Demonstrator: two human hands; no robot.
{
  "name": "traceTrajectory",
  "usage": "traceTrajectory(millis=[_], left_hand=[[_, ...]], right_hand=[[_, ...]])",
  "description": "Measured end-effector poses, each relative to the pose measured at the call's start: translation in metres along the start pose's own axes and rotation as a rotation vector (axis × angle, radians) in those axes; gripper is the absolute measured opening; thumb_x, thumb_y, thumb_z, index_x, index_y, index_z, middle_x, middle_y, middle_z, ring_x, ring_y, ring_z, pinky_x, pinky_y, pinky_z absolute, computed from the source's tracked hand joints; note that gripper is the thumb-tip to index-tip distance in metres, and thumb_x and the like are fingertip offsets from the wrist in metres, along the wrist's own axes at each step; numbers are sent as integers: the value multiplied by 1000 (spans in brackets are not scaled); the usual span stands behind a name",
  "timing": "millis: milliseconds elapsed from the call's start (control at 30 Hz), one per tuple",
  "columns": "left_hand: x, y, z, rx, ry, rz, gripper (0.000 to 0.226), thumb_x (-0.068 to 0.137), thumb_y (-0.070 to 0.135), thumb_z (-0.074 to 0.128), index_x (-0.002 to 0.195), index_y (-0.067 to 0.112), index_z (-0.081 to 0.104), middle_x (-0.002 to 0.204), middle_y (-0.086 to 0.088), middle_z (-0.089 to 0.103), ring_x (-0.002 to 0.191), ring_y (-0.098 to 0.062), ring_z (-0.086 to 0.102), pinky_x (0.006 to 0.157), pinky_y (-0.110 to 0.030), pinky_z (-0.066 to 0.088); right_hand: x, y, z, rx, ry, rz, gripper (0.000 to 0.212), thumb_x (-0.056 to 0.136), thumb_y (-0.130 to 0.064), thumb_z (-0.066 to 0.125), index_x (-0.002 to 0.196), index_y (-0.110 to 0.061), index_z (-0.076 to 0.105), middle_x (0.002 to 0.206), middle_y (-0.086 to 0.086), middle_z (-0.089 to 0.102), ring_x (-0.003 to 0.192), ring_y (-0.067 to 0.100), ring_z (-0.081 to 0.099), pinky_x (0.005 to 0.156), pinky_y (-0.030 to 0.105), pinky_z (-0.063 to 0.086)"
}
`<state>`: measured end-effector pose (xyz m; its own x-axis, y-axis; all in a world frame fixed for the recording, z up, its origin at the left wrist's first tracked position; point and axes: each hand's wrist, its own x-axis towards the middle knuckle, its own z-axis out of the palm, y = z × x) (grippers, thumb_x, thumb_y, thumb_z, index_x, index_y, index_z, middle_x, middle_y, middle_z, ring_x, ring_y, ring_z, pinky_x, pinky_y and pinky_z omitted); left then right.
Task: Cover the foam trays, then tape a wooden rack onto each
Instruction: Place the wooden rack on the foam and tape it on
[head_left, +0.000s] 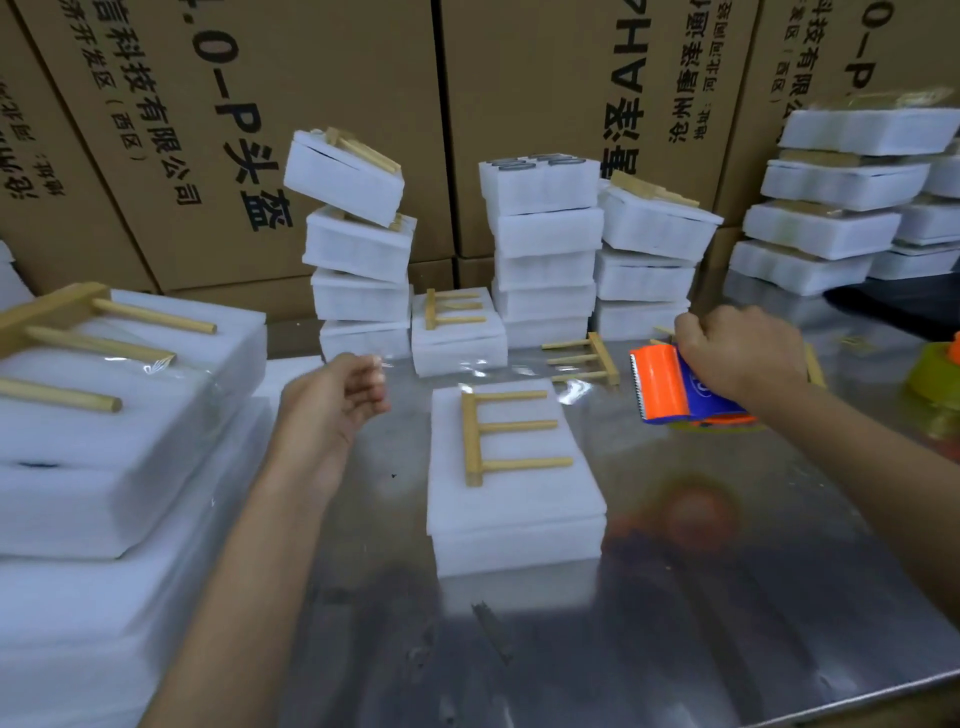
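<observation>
Wooden rack (506, 432), prongs seemingly rightward

- A packing station in a warehouse or small factory.
- Large printed cardboard cartons (322, 130) are stacked as a wall along the far edge of the steel bench (675, 623).
- Many identical white foam trays (543, 244) stand in piles, several with wooden racks (506, 431) on top.
- An orange and blue tape dispenser (670, 387) sits in the right hand (737, 348).
</observation>
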<state>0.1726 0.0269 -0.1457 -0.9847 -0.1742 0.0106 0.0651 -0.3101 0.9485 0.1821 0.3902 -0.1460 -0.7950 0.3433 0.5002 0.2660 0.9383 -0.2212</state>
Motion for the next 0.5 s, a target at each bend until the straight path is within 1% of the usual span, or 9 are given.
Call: traceTrajectory(millis=[67,133,200,300,333,400,500], left_hand=[[-2,-11,-9,31,0,-27,14,92,8,62,79,6,67,56,1,60,51,-11,57,50,-20,53],[-3,-18,-13,21,20,1,10,88,13,72,80,8,68,59,1,60,51,-10,58,53,-20,54],[0,-19,-18,21,55,29,12,84,15,78,81,8,68,61,1,60,53,-7,57,53,-19,53],[8,-21,-25,80,131,37,13,85,15,78,78,10,68,61,1,58,54,-7,55,53,-19,52],[12,-25,-27,124,164,44,14,86,15,77,77,10,67,61,0,57,55,-9,53,54,-20,51],[18,-35,-34,276,240,64,16,88,15,74,75,10,67,63,-4,56,59,-15,51,60,-26,49],[25,-53,-49,610,315,77,15,87,17,72,76,9,68,73,-10,63,71,-25,58,72,-30,46]], right_hand=[[5,7,-1,-22,-72,-20,46,101,-45,30,72,-16,52,63,2,47,56,15,41,58,32,27],[13,5,-3,-54,-111,-65,49,100,-47,28,72,-16,54,66,4,50,59,17,45,58,32,28],[21,-3,-5,-86,-149,-92,51,100,-48,27,71,-15,54,68,7,53,61,20,47,61,33,31],[31,-16,-6,-131,-228,-116,47,100,-51,26,71,-21,46,71,4,49,63,16,43,65,34,32],[34,-21,-5,-140,-254,-124,45,99,-53,25,71,-22,44,71,2,46,63,15,41,66,34,32],[36,-31,1,-129,-299,-137,46,98,-55,25,70,-23,42,71,1,44,64,16,42,68,35,32],[32,-40,13,-114,-393,-136,49,98,-55,26,73,-19,48,73,1,45,75,23,49,72,35,34]])
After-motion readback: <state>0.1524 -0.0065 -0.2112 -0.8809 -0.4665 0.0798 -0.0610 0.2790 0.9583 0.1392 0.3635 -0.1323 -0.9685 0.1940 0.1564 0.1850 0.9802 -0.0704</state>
